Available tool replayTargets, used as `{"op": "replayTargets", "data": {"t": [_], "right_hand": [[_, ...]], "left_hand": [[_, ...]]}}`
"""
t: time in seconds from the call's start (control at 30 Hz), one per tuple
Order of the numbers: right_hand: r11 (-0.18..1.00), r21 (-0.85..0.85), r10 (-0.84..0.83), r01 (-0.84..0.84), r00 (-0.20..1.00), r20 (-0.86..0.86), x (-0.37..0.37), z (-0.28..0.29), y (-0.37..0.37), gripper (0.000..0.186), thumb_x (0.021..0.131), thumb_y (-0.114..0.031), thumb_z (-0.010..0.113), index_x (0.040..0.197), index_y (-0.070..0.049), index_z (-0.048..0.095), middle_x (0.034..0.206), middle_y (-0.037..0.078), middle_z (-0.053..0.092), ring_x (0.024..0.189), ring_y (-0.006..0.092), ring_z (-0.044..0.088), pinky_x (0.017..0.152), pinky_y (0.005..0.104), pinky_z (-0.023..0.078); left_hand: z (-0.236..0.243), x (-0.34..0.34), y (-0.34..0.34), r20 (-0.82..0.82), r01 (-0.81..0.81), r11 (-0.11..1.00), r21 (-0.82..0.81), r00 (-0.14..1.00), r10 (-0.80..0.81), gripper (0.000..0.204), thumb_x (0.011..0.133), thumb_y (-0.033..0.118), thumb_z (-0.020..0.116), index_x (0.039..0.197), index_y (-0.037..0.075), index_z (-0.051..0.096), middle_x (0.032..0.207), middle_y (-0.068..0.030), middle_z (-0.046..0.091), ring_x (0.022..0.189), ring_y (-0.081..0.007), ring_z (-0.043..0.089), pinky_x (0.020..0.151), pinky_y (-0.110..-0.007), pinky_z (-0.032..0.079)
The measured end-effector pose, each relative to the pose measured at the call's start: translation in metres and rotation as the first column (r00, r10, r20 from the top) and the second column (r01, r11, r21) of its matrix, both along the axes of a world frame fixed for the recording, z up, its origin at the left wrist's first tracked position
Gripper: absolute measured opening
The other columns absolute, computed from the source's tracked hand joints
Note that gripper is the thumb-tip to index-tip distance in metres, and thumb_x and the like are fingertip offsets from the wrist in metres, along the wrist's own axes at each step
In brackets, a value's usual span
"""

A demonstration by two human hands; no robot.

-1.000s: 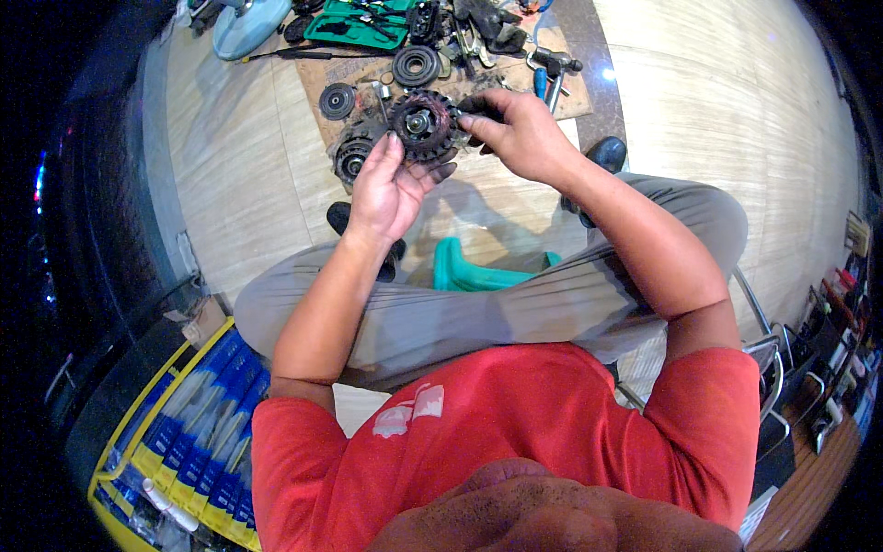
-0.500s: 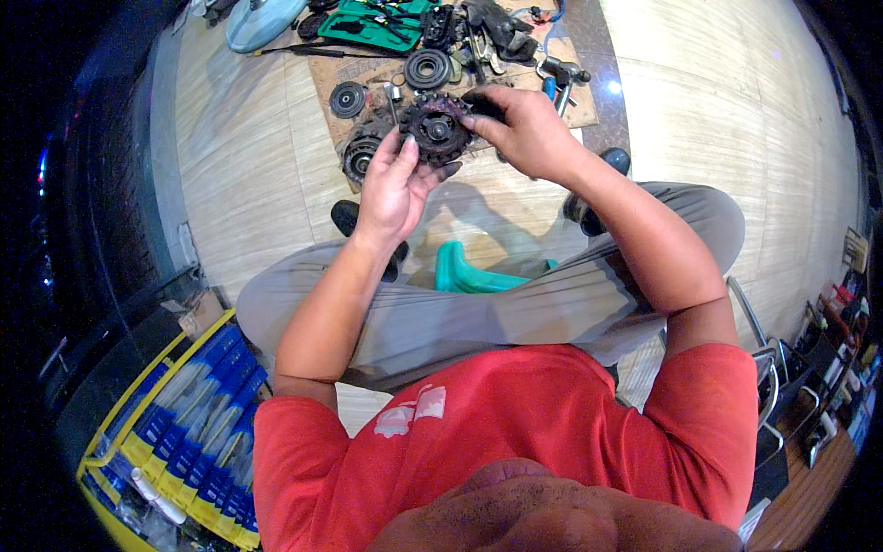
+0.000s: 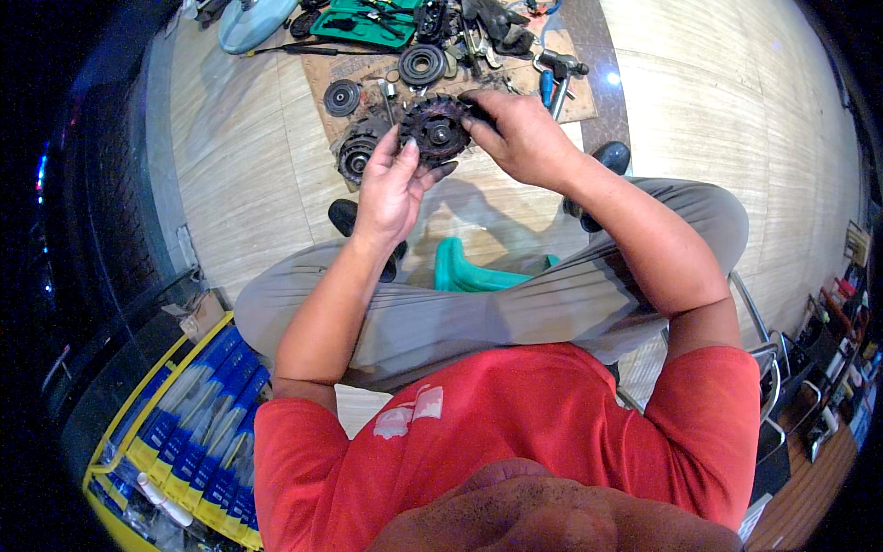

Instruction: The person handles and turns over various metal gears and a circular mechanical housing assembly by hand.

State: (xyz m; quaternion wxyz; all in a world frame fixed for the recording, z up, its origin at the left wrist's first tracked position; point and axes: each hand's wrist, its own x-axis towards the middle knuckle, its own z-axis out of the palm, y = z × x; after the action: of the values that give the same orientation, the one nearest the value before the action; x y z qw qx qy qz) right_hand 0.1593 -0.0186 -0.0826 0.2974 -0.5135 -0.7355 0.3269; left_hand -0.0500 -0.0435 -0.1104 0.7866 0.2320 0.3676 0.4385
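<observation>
The left hand (image 3: 391, 184) cups the round dark part (image 3: 432, 131) from below, steadying it, while the right hand (image 3: 520, 138) pinches its upper rim.

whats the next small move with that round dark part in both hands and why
Probably steady the round dark part with the left hand while the right hand works its top edge: both hands hold it off the floor, and the right fingertips already pinch its rim.
</observation>
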Motion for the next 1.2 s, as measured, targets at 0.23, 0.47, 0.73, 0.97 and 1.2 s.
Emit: {"op": "replayTargets", "data": {"t": [0.23, 0.47, 0.73, 0.97, 1.2], "right_hand": [[1.0, 0.003, -0.015, 0.015, 1.0, -0.02, -0.002, 0.0, -0.002, 0.022, 0.089, -0.02, 0.061, 0.09, 0.002, 0.06, 0.081, 0.027, 0.063, 0.08, 0.0457, 0.062, 0.071, 0.0517, 0.05], [0.999, -0.05, -0.011, 0.01, 1.0, -0.012, -0.005, 0.001, -0.003, 0.022, 0.089, -0.02, 0.06, 0.094, 0.001, 0.061, 0.082, 0.027, 0.064, 0.081, 0.0455, 0.062, 0.071, 0.0514, 0.05], [0.995, -0.089, -0.041, 0.038, 0.998, -0.039, -0.007, 0.001, -0.004, 0.022, 0.089, -0.019, 0.06, 0.097, 0.001, 0.062, 0.082, 0.027, 0.064, 0.08, 0.0455, 0.062, 0.07, 0.0509, 0.05], [0.994, -0.093, -0.059, 0.054, 0.997, -0.05, -0.005, -0.005, -0.005, 0.021, 0.089, -0.018, 0.059, 0.094, 0.002, 0.061, 0.078, 0.027, 0.063, 0.078, 0.0466, 0.061, 0.068, 0.0507, 0.049], [0.981, -0.182, -0.079, 0.061, 0.993, -0.091, -0.002, -0.007, -0.003, 0.022, 0.09, -0.019, 0.057, 0.09, 0.003, 0.061, 0.077, 0.027, 0.062, 0.077, 0.0462, 0.061, 0.066, 0.0499, 0.048]], "left_hand": [[0.005, -0.001, -0.001, -0.002, 0.008, 1.0, 0.003, 1.0, -0.008, 0.034, 0.102, 0.016, 0.046, 0.134, 0.003, 0.045, 0.125, -0.0135, 0.059, 0.114, -0.0283, 0.061, 0.093, -0.049, 0.053], [0.003, -0.005, -0.003, -0.022, 0.016, 1.0, -0.018, 1.0, -0.016, 0.033, 0.102, 0.018, 0.046, 0.133, 0.005, 0.047, 0.126, -0.0139, 0.059, 0.115, -0.0296, 0.06, 0.095, -0.053, 0.051], [0.004, -0.004, -0.002, -0.064, 0.011, 1.0, -0.009, 0.998, -0.011, 0.033, 0.102, 0.016, 0.045, 0.134, 0.004, 0.046, 0.127, -0.0143, 0.059, 0.116, -0.0294, 0.06, 0.094, -0.052, 0.052], [0.008, -0.003, 0.0, -0.101, 0.034, 0.999, -0.03, 0.994, -0.037, 0.034, 0.103, 0.018, 0.042, 0.134, 0.003, 0.045, 0.127, -0.0138, 0.059, 0.114, -0.0282, 0.061, 0.092, -0.05, 0.054], [0.012, -0.003, 0.001, -0.107, 0.011, 0.997, -0.077, 0.994, -0.019, 0.034, 0.103, 0.023, 0.045, 0.129, 0.002, 0.05, 0.115, -0.0137, 0.065, 0.098, -0.0257, 0.068, 0.082, -0.044, 0.058]]}}
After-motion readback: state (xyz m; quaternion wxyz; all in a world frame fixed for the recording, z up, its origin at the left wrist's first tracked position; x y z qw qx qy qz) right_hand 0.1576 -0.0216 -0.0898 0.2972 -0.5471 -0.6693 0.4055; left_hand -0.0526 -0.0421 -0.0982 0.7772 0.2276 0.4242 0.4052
